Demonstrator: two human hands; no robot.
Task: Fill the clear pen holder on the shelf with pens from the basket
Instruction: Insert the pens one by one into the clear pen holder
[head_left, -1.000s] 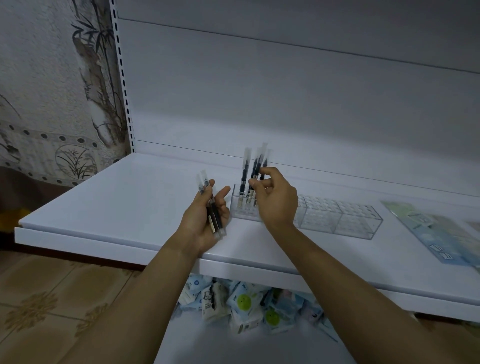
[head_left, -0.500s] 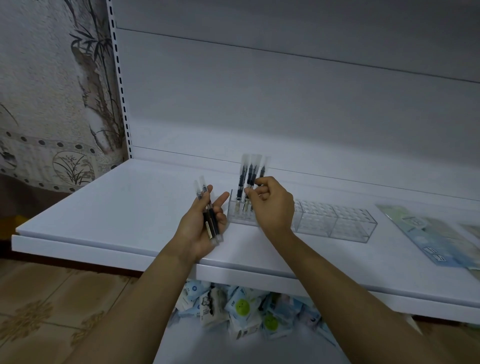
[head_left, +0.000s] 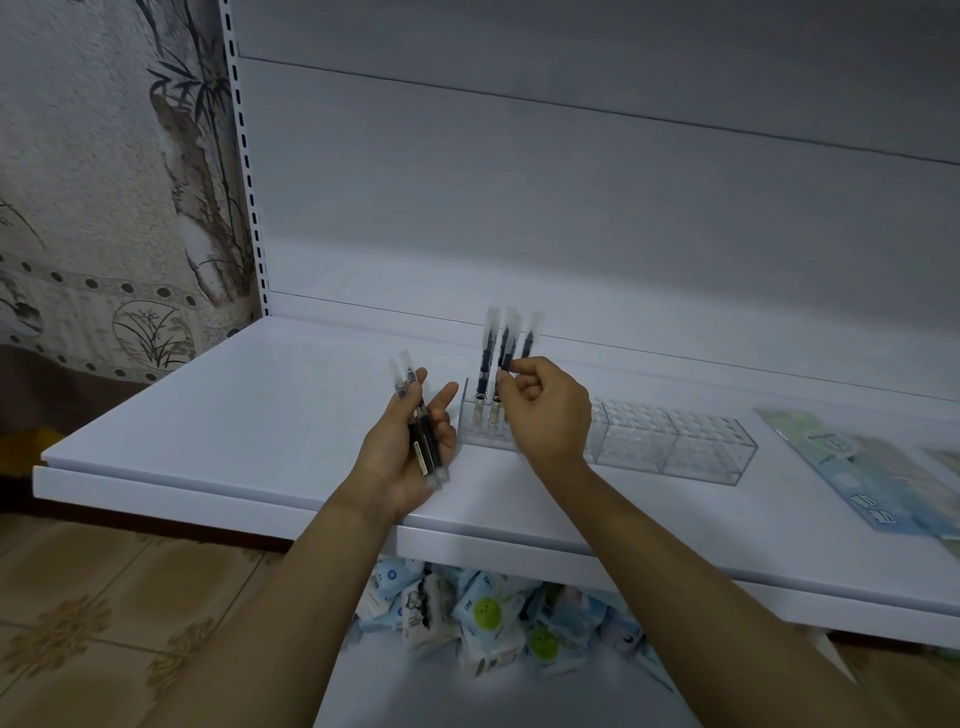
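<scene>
The clear pen holder (head_left: 670, 441) lies lengthwise on the white shelf (head_left: 249, 405), near its front edge, a little right of centre. Only its left-end cells are filled: a few standing pens (head_left: 491, 353) rise there, the rest of the grid is bare. The right hand (head_left: 545, 410) is at that end, its fingers (head_left: 514, 366) pinching one upright pen, apparently seating it into a cell. At nine o'clock from the holder, the left hand (head_left: 410, 441) has its fingers loosely curled round a spare bundle of pens (head_left: 423, 431), thumb spread. At three o'clock lie flat blue packets (head_left: 872, 483); at six, below the shelf, a heap of small packs (head_left: 483, 618). No basket shows. Next, I judge, release, then draw one pen from the bundle and aim it at the neighbouring empty cell.
</scene>
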